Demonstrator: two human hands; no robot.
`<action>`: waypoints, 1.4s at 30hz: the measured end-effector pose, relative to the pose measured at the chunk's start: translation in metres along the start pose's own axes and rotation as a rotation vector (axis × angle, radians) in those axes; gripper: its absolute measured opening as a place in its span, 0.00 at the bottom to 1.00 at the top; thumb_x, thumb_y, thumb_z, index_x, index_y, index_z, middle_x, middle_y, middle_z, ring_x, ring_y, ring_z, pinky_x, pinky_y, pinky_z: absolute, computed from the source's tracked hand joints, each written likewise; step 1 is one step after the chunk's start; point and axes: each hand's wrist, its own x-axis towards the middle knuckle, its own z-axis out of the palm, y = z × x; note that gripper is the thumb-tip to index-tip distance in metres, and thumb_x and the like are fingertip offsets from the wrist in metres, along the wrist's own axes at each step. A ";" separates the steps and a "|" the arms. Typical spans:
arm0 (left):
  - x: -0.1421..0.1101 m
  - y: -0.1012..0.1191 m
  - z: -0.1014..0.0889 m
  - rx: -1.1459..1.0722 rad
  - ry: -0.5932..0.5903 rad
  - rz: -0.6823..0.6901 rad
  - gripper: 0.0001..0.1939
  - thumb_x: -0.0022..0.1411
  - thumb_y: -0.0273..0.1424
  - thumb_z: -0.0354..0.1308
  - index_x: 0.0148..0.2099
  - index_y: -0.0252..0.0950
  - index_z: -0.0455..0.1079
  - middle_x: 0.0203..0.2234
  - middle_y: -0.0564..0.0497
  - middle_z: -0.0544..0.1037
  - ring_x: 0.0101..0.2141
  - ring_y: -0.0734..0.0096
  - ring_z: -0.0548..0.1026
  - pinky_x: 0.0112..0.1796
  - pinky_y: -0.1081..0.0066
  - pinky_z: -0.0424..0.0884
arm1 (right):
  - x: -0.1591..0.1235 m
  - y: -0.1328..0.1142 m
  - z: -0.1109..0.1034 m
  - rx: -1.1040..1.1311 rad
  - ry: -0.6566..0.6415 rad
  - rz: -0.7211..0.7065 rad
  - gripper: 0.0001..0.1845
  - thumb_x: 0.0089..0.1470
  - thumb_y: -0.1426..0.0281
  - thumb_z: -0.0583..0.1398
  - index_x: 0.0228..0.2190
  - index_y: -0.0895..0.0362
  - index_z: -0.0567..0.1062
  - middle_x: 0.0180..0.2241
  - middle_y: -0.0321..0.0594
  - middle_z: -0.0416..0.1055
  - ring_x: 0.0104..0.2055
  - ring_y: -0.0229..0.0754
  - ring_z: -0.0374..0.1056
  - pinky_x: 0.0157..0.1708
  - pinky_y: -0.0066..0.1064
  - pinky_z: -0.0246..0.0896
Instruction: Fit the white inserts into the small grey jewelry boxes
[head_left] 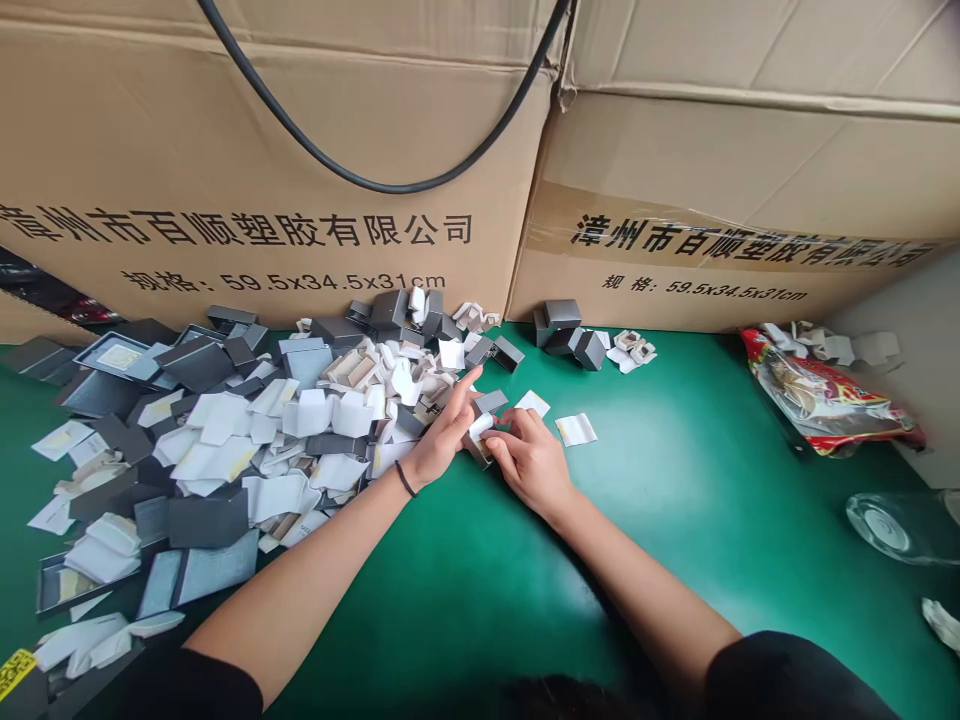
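Note:
Between my hands is a small dark grey gift box [491, 402], tilted, its lid part raised. A white padded insert [479, 427] shows in its opening. My left hand [442, 437] steadies the box from the left, index finger stretched along it and the other fingers partly hidden. My right hand [536, 462] is closed at the box's right side, its thumb and bent fingers on the insert and the box's near edge. Just left of my left hand spreads a heap of grey box parts [206, 520] and white inserts [217, 455]. Two white pads [576, 429] lie beyond my right hand.
Large cardboard cartons [262, 130] wall off the back of the green table [675, 520], with a black cable [405, 187] hanging before them. Several grey boxes [562, 315] stand at the back. To the right are a red snack bag [825, 400] and a clear cup [885, 525].

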 end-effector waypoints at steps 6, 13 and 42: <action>0.003 0.000 0.002 0.051 0.050 0.051 0.33 0.62 0.46 0.49 0.66 0.42 0.47 0.32 0.51 0.69 0.33 0.71 0.68 0.38 0.69 0.66 | -0.001 0.003 0.004 0.051 0.055 -0.029 0.20 0.62 0.63 0.48 0.36 0.53 0.79 0.34 0.43 0.67 0.36 0.40 0.62 0.35 0.31 0.61; 0.001 0.003 0.007 0.230 0.120 0.190 0.29 0.64 0.42 0.46 0.64 0.38 0.51 0.24 0.56 0.59 0.25 0.75 0.59 0.33 0.72 0.60 | -0.006 -0.006 0.009 0.041 0.033 -0.063 0.25 0.62 0.56 0.45 0.39 0.53 0.79 0.33 0.43 0.66 0.36 0.40 0.62 0.35 0.31 0.63; -0.074 0.071 -0.001 -0.335 0.014 0.095 0.30 0.63 0.52 0.40 0.54 0.34 0.63 0.34 0.44 0.76 0.36 0.61 0.76 0.32 0.64 0.75 | 0.028 -0.083 0.050 -0.022 -0.112 0.142 0.11 0.54 0.71 0.55 0.27 0.62 0.75 0.24 0.42 0.70 0.29 0.37 0.66 0.25 0.25 0.53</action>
